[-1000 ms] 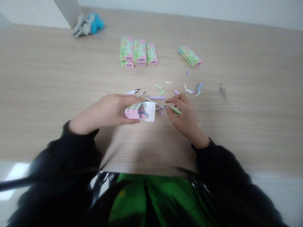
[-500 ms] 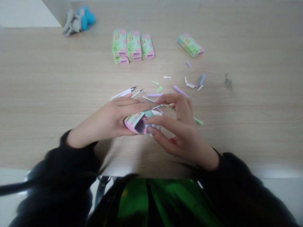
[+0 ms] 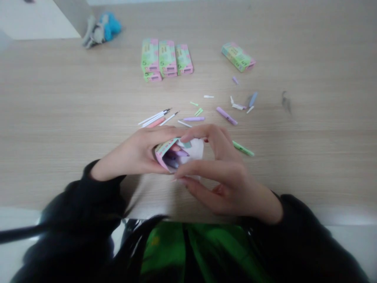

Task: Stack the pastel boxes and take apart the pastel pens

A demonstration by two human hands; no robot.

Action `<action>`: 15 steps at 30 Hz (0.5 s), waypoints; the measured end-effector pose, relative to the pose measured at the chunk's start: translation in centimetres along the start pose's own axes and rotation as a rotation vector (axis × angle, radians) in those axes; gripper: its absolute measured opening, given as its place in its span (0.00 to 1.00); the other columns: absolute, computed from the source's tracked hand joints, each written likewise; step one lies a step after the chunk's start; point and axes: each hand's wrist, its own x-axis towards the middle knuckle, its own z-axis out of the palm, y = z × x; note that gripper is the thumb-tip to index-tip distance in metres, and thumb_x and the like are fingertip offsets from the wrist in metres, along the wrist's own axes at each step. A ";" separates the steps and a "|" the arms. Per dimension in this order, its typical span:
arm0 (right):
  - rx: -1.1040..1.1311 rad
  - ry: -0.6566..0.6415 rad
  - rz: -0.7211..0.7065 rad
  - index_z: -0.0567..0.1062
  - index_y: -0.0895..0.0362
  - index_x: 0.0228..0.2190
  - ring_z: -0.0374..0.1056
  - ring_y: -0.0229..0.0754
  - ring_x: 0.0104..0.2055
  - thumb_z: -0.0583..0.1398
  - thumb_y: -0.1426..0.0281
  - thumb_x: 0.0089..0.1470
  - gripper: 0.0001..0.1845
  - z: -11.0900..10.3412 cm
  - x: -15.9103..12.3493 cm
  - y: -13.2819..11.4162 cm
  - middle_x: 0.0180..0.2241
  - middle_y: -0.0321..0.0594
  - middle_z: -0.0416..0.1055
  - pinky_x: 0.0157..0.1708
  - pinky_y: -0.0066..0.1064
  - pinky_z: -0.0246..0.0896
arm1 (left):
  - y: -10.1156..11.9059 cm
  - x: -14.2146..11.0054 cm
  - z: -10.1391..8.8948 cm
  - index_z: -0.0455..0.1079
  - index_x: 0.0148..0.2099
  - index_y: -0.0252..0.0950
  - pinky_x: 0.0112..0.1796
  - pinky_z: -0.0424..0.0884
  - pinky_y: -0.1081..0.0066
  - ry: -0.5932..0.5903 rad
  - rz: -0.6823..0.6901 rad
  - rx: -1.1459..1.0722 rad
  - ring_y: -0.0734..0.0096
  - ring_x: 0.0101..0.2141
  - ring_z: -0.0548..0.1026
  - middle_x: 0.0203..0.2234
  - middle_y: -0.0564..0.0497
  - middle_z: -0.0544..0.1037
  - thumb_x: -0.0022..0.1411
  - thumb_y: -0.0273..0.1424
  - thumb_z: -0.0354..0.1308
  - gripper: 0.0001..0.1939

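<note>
My left hand (image 3: 141, 147) is wrapped around a small pastel carton (image 3: 161, 155) lying on its side, its open end turned to the right. Purple and reddish pens (image 3: 179, 153) show inside the opening. At that end, my right hand (image 3: 226, 169) has its index fingertip on the upper edge. Its thumb and another finger pinch the near side flap. The carton's white end flap (image 3: 196, 148) stands out between the fingers. Behind the hands lie thin white refills (image 3: 154, 116) with dark tips, a pinkish-red pen barrel (image 3: 157, 122) and a purple pen barrel (image 3: 193, 118).
Several matching cartons (image 3: 167, 57) are stacked at the back, with a single carton (image 3: 238, 57) to their right. Loose pen parts, among them a purple barrel (image 3: 226, 116) and a green barrel (image 3: 243, 148), are scattered at the right. A plush toy (image 3: 103, 29) sits back left.
The right hand's fingers have spread from the carton's mouth to its edges, and the pens inside now show. The left hand has shifted slightly, uncovering the pinkish-red barrel.
</note>
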 end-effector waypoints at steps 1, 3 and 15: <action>-0.002 -0.007 -0.007 0.77 0.47 0.34 0.61 0.53 0.57 0.62 0.70 0.57 0.05 0.0 0.0 -0.1 0.53 0.42 0.66 0.54 0.53 0.60 | 0.2 0.1 -0.1 0.70 0.56 0.40 0.51 0.72 0.63 0.000 0.001 -0.005 0.57 0.50 0.76 0.54 0.46 0.77 0.56 0.41 0.68 0.27; -0.009 -0.008 -0.006 0.77 0.48 0.33 0.62 0.53 0.57 0.61 0.69 0.57 0.04 0.0 0.0 -0.1 0.52 0.42 0.67 0.54 0.54 0.60 | 0.3 0.1 -0.3 0.70 0.55 0.38 0.52 0.71 0.64 0.002 0.007 -0.004 0.58 0.51 0.76 0.55 0.45 0.76 0.56 0.40 0.68 0.26; 0.025 0.037 0.122 0.77 0.57 0.39 0.60 0.50 0.59 0.56 0.78 0.58 0.11 2.5 0.1 2.3 0.53 0.52 0.64 0.59 0.50 0.57 | 0.0 0.6 -0.5 0.69 0.59 0.48 0.48 0.72 0.62 -0.069 -0.041 0.275 0.56 0.47 0.79 0.51 0.49 0.79 0.60 0.47 0.61 0.26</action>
